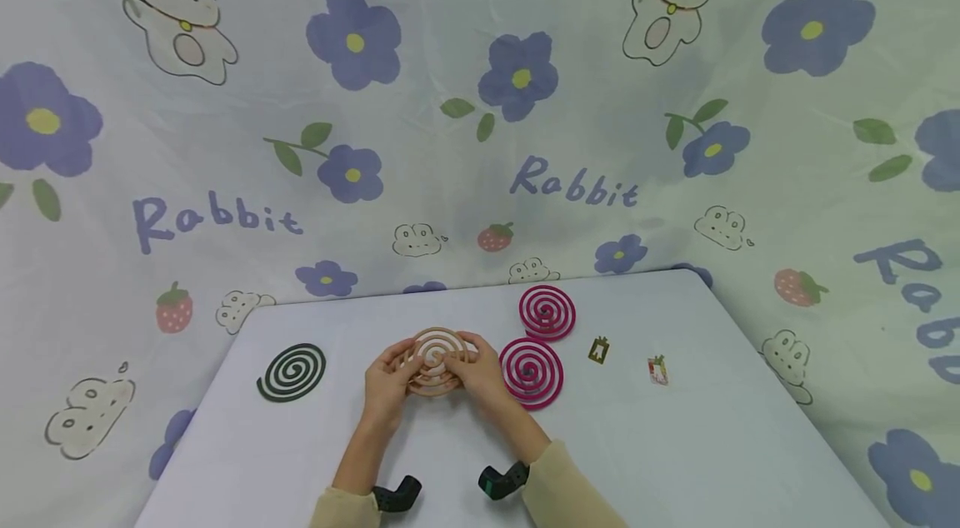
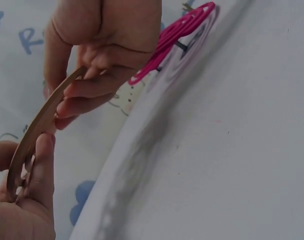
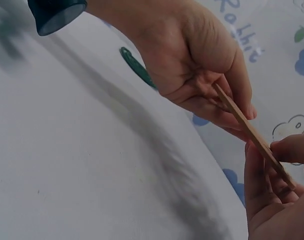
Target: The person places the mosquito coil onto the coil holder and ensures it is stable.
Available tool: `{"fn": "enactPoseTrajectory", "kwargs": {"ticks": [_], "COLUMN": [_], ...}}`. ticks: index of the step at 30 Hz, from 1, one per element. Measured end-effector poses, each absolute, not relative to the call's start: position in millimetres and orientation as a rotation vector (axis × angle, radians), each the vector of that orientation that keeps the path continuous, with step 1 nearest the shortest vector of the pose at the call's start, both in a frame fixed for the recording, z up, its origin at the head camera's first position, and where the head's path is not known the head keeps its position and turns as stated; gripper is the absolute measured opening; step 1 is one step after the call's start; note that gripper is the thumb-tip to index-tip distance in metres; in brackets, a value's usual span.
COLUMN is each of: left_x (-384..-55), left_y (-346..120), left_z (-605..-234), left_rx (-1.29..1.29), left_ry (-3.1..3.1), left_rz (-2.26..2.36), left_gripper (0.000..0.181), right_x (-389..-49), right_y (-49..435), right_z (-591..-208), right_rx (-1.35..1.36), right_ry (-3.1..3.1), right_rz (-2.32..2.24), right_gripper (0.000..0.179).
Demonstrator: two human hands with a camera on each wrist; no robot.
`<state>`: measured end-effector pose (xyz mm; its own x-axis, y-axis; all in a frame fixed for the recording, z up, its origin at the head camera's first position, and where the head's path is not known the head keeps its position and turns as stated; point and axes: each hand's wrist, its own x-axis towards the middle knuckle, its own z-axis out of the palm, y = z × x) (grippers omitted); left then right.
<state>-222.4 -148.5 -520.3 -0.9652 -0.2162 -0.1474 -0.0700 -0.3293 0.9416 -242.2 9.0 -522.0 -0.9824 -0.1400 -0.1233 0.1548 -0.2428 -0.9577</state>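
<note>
Currently: tan coil being pinched by left hand and right hand | being held above table, between green coil and pink coils | light, even pressure probably being needed, lest it snap

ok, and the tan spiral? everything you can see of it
The tan spiral is a flat, round coil with gaps between its turns, matte and wood-like in look. The left hand and right hand hold it at opposite sides, above the white table. Its face shows to the head camera; both wrist views catch it nearly edge-on, thin. Fingers cover parts; whether it's one coil or a stacked pair, I can't tell.
</note>
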Motion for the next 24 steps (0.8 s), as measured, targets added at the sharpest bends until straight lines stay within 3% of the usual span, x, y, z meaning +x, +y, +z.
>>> {"fn": "enactPoseTrajectory", "kwargs": {"ticks": [13, 24], "left_x": [-219, -217], "left_y": [-132, -114], "left_z": [-518, -519], "left_rx": [0.263, 0.071], "left_ry": [-1.929, -2.043], "left_rz": [-2.515, -2.525], "left_gripper": [0.042, 0.039], "right_x": [-238, -237], "right_y": [45, 71], "right_z": [-506, -500], "right_rx": [-0.075, -0.102], "right_ry": [1.913, 2.035], "right_rz": [-2.193, -2.028], "right_gripper": [0.042, 0.045]}}
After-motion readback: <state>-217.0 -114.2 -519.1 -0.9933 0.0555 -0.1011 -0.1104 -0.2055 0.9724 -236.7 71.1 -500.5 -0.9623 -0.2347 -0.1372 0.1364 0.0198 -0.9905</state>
